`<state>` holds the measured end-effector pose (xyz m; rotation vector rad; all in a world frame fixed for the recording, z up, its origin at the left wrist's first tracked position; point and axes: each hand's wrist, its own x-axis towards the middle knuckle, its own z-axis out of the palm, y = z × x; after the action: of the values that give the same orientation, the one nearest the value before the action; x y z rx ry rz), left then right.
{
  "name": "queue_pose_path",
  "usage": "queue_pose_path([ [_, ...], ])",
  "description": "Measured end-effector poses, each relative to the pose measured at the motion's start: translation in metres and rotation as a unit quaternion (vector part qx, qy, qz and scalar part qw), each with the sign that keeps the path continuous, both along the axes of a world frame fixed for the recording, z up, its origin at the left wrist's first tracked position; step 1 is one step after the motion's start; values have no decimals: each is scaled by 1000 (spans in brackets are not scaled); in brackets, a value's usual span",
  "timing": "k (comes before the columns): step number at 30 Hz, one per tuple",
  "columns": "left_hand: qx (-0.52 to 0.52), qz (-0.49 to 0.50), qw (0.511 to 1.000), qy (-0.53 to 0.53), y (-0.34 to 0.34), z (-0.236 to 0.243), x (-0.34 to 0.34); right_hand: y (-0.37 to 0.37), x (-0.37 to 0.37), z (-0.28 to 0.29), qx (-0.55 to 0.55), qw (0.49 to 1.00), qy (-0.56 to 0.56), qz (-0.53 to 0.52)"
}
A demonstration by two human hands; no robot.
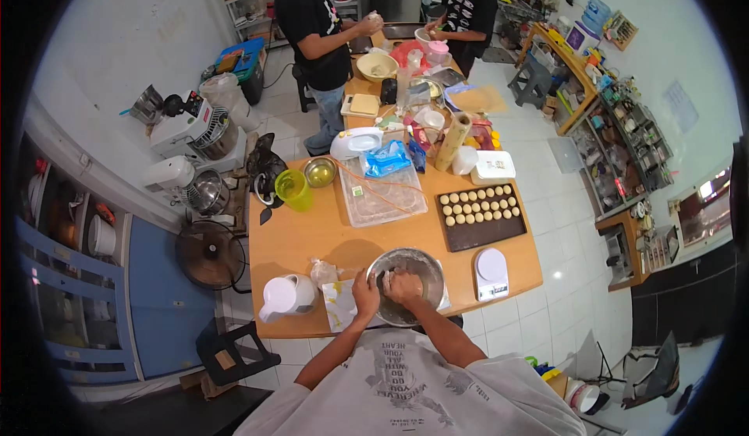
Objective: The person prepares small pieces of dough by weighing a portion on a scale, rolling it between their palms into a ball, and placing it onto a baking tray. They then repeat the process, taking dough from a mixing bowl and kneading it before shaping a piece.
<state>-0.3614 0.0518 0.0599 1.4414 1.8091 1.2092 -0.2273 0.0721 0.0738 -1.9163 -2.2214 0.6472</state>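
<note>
A metal mixing bowl (pixel 388 319) stands at the table's near edge, partly on a white sheet with yellow marks (pixel 340 302). My left hand (pixel 366 295) is at the bowl's left rim, its fingers wrapped over the edge. Inside the bowl is my right hand (pixel 403 286), curled with its knuckles up; its fingertips and whatever they press on are hidden. Pale residue coats the bowl's inner wall. Left of the bowl are a white pitcher (pixel 287 295) and a small clear plastic bag (pixel 323 272). A kitchen scale (pixel 491 272) sits to the right.
Beyond the bowl lie a dark tray (pixel 488 236) with several pale dough balls, a clear plastic lidded box (pixel 381 202), a yellow-green jug (pixel 293 189) and a hand mixer (pixel 356 143). Two people work at the far table. A fan (pixel 209 255) stands left.
</note>
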Motion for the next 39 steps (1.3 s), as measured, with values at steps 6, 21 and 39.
queue_pose_path([
  [6,-44,-47,998,14,14,-6,-4,11,18,-22,-20,963,174,-205],
  [21,-56,-59,997,-3,7,-12,-8,-12,60,11,-55,995,35,79],
  [39,-52,-83,995,26,9,-10,-11,12,13,14,-93,989,-71,91],
])
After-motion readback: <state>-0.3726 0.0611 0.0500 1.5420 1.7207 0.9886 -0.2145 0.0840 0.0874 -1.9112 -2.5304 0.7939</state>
